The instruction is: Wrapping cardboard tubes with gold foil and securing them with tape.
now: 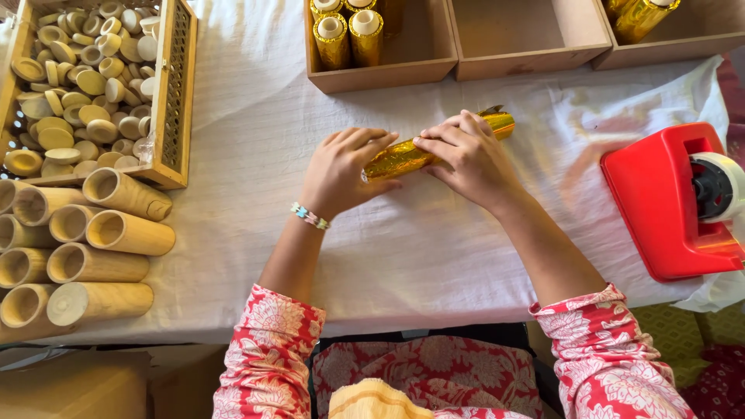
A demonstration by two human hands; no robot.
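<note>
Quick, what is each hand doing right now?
Left hand: pressed flat on the gold-wrapped tube.
Right hand: fingers curled, pressing the same tube.

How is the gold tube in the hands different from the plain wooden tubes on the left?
The gold tube is wrapped in shiny foil; the wooden tubes are bare, pale wood. The gold tube is pressed under both hands; the wooden tubes lie piled, untouched. Both lie on their sides on the white cloth.

A table with a white cloth (256,116) stands in soft, even light; on the floor below lies a cardboard box (74,386).
</note>
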